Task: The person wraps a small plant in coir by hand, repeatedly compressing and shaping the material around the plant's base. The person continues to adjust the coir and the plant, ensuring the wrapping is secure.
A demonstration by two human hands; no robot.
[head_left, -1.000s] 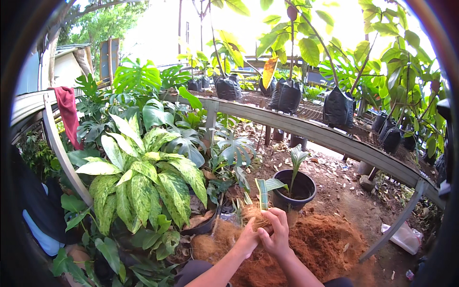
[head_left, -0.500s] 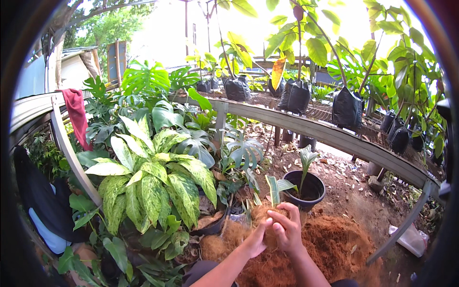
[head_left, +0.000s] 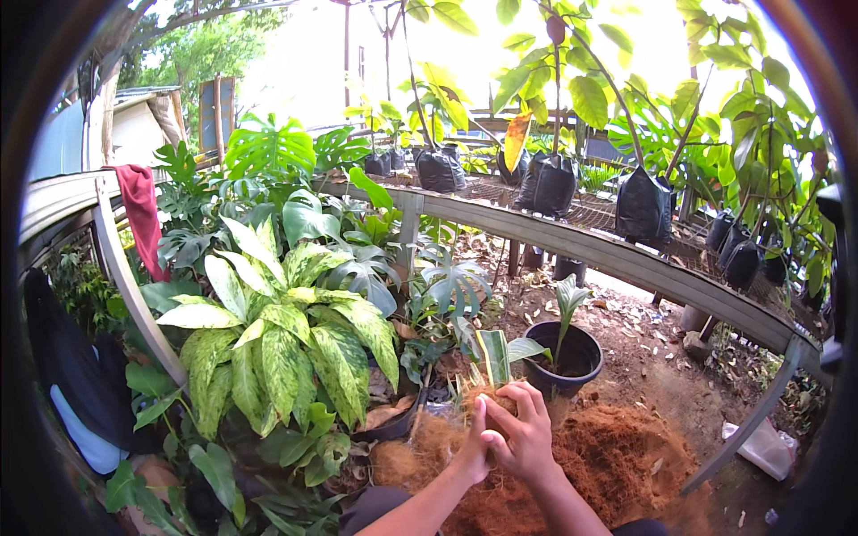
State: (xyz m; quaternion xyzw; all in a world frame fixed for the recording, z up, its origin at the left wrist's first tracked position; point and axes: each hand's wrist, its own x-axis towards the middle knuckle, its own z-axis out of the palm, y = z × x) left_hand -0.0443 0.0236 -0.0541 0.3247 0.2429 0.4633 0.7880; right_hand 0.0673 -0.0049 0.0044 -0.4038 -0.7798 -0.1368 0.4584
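Note:
In front of me, my left hand [head_left: 473,447] and my right hand [head_left: 527,438] are closed together around a small plant wrapped in brown coconut fibre [head_left: 488,394]. Its stiff green leaf with pale yellow edges [head_left: 494,355] sticks up beyond my fingers. My thumbs are raised at the near side of the bundle, and most of the fibre is hidden by the hands. Just past my right hand stands a black pot [head_left: 556,383] with a young leafy plant [head_left: 567,308] in it. Below my hands lies a heap of reddish-brown coco peat [head_left: 621,456].
Loose tan fibre [head_left: 400,462] lies left of the heap. A large variegated plant [head_left: 284,326] fills the left side. A curved bench rail [head_left: 572,239] runs behind, with black-bagged saplings [head_left: 547,185] above it. A crumpled plastic bag [head_left: 761,449] lies at right.
My hands and the fibre-wrapped plant have shifted slightly left, and its leaf stands at a changed angle. My right fingers have moved over the fibre. The pot has stayed in place.

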